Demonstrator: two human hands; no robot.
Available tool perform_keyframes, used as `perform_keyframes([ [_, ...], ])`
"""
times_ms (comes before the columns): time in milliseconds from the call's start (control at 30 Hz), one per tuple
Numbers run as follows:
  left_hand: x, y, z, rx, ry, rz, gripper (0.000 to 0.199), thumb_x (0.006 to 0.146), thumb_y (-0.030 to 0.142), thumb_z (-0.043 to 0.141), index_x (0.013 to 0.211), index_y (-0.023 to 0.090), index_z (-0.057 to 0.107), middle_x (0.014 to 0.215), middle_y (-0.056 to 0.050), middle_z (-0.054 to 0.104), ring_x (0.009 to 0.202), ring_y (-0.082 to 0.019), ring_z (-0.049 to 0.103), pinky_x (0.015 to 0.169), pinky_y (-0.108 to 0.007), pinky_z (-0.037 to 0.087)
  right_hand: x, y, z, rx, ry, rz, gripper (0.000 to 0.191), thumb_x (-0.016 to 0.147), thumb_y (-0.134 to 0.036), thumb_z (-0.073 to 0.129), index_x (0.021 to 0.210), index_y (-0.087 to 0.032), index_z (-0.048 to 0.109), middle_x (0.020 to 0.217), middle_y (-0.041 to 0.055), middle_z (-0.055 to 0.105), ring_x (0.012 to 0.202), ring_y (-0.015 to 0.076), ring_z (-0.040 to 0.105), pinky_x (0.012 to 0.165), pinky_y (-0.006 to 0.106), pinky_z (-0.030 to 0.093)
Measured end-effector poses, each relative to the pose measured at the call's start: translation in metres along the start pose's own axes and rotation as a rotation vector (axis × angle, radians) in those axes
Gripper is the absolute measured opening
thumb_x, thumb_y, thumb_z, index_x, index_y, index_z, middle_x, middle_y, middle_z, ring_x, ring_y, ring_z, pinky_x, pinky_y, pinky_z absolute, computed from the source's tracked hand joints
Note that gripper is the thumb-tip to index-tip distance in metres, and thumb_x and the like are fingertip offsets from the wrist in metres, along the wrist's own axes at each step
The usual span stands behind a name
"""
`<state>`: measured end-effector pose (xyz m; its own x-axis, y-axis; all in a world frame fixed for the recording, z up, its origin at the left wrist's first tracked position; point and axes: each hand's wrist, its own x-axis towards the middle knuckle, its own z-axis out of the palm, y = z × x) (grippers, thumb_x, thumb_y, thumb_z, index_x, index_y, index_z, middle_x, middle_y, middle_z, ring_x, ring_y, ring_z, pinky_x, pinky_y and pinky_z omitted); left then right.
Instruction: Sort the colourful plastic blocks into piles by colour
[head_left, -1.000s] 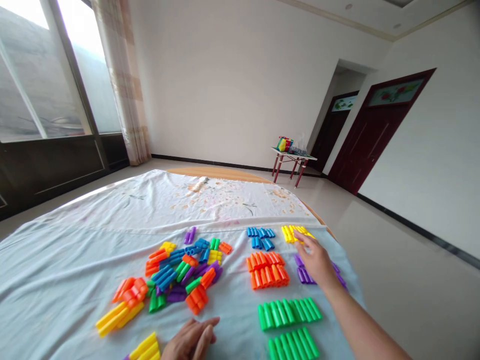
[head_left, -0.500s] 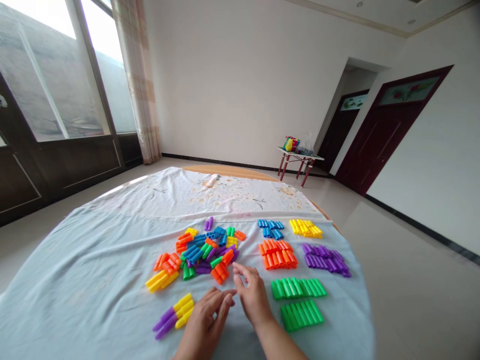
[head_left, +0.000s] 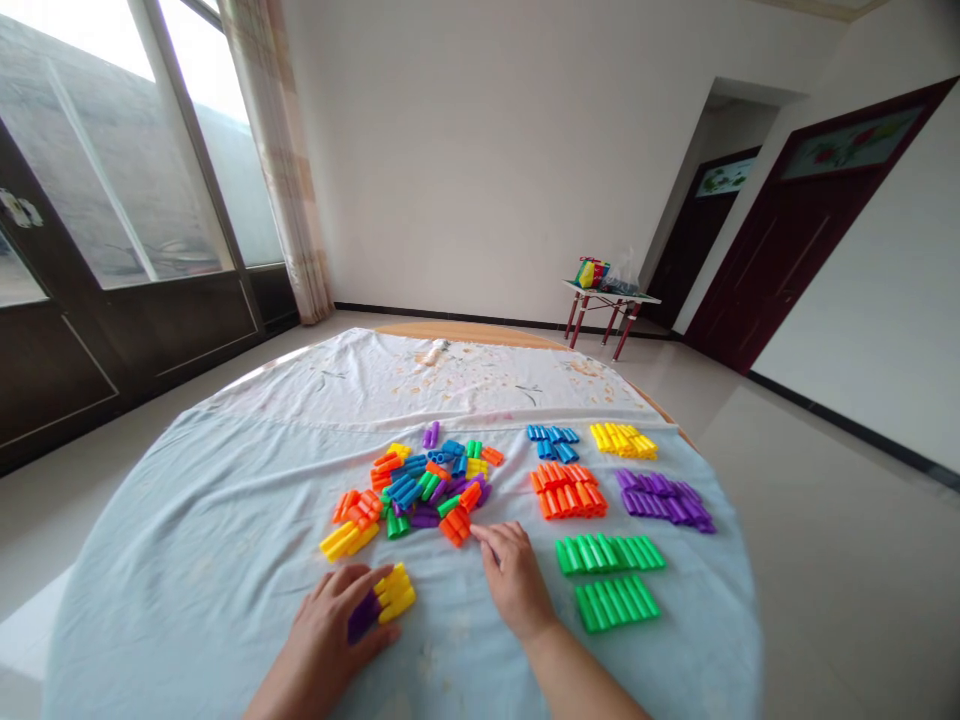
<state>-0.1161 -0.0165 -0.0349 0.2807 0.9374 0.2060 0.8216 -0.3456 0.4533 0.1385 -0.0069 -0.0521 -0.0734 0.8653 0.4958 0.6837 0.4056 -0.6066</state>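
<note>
A mixed heap of coloured plastic tube blocks (head_left: 424, 485) lies on the pale blue cloth (head_left: 187, 560). My left hand (head_left: 330, 635) rests over a small yellow and purple block cluster (head_left: 384, 603), fingers curled around its near side. My right hand (head_left: 516, 580) lies flat on the cloth, fingertips touching the orange blocks (head_left: 455, 527) at the heap's near edge. Sorted rows lie to the right: blue blocks (head_left: 552, 442), yellow blocks (head_left: 622, 440), an orange row (head_left: 568, 490), purple blocks (head_left: 664, 497) and green blocks (head_left: 609, 578).
A white patterned cloth (head_left: 450, 375) covers the round table's far half. Beyond stand a small red-legged side table (head_left: 609, 312) with toys on it, dark doors at the right, and large windows with a curtain at the left.
My right hand drew back from the yellow row to the heap's near edge. My left hand slid left onto the yellow and purple cluster. The view tilted and pulled back.
</note>
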Motion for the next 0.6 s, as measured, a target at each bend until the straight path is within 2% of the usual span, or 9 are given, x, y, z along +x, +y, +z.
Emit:
perform_keyframes([
  [133,0.007,0.015,0.013,-0.106,0.004,0.084,0.036,0.07,0.05,0.06,0.103,0.035,0.065,0.096,-0.003,0.065,0.085,-0.018,0.061,0.078,-0.031,0.051,0.0,-0.001,0.0,-0.012,-0.002,0.001,0.037,0.081,-0.003,0.044,0.106,-0.021,0.064,0.088,0.0053,0.066,0.087,0.0196,0.055,0.08,0.034,0.044],
  [233,0.018,0.025,0.023,-0.135,-0.01,0.151,0.036,0.073,0.047,0.058,0.108,0.037,0.062,0.102,-0.004,0.064,0.092,-0.02,0.06,0.081,-0.034,0.049,0.001,-0.001,0.0,-0.026,0.011,-0.001,0.038,0.081,-0.003,0.043,0.106,-0.022,0.064,0.086,0.005,0.066,0.087,0.0192,0.055,0.079,0.034,0.044],
  [333,0.026,0.027,0.029,-0.05,-0.058,0.195,0.046,0.071,0.046,0.061,0.116,0.042,0.055,0.111,-0.002,0.063,0.102,-0.024,0.056,0.086,-0.041,0.045,0.002,-0.001,0.0,-0.031,0.016,0.002,0.037,0.082,-0.003,0.042,0.106,-0.022,0.064,0.085,0.0049,0.067,0.086,0.0191,0.055,0.079,0.033,0.044],
  [400,0.03,0.027,0.03,0.023,-0.048,0.185,0.051,0.069,0.046,0.063,0.118,0.044,0.052,0.116,-0.001,0.062,0.106,-0.027,0.054,0.088,-0.045,0.042,0.002,-0.001,0.0,-0.034,0.01,0.008,0.037,0.082,-0.003,0.042,0.105,-0.022,0.064,0.085,0.005,0.067,0.086,0.0191,0.055,0.078,0.033,0.044],
  [500,0.033,0.03,0.028,0.095,-0.039,0.159,0.053,0.066,0.049,0.064,0.118,0.044,0.052,0.115,-0.001,0.062,0.105,-0.028,0.054,0.087,-0.045,0.04,0.003,-0.002,0.0,-0.046,0.013,0.019,0.037,0.082,-0.003,0.042,0.104,-0.022,0.065,0.084,0.0048,0.066,0.085,0.0189,0.055,0.078,0.032,0.043],
  [600,0.035,0.038,0.027,0.14,-0.079,0.173,0.051,0.059,0.049,0.069,0.108,0.039,0.061,0.106,-0.003,0.064,0.099,-0.026,0.056,0.086,-0.043,0.039,0.003,-0.002,0.002,-0.066,0.016,0.03,0.037,0.08,-0.002,0.043,0.103,-0.022,0.065,0.084,0.0045,0.066,0.085,0.0187,0.054,0.078,0.032,0.042],
])
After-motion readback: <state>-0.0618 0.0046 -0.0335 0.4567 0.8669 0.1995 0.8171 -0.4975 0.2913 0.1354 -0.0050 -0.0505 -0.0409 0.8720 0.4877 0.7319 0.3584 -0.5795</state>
